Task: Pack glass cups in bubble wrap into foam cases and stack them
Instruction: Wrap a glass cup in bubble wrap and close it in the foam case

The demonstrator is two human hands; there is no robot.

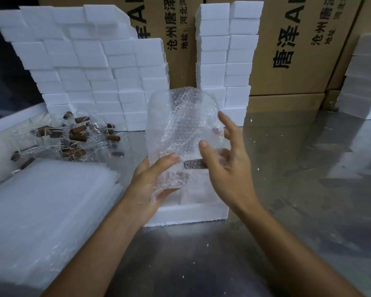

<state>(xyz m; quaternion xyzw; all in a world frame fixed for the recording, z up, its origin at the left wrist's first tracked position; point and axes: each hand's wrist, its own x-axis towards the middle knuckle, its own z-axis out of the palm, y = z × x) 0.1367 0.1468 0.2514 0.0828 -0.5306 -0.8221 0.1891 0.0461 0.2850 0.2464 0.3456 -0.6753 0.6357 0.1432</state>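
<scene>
My left hand [150, 185] grips the lower end of a bubble wrap bag [180, 125] held upright above an open white foam case [189, 215] on the metal table. A glass cup with a brown handle shows dimly through the wrap. My right hand [225, 159] hovers at the bag's right edge, fingers spread and loosely bent, its thumb close to the wrap. Whether it touches the wrap is unclear. Loose glass cups with brown wooden handles [73, 136] lie in a heap at the left.
A thick pile of flat bubble wrap bags [41, 211] lies at the near left. Stacked white foam cases [90, 67] rise behind the cups, more stand in the middle [227, 50] and far right [364, 78]. Printed cardboard boxes [298, 50] line the back.
</scene>
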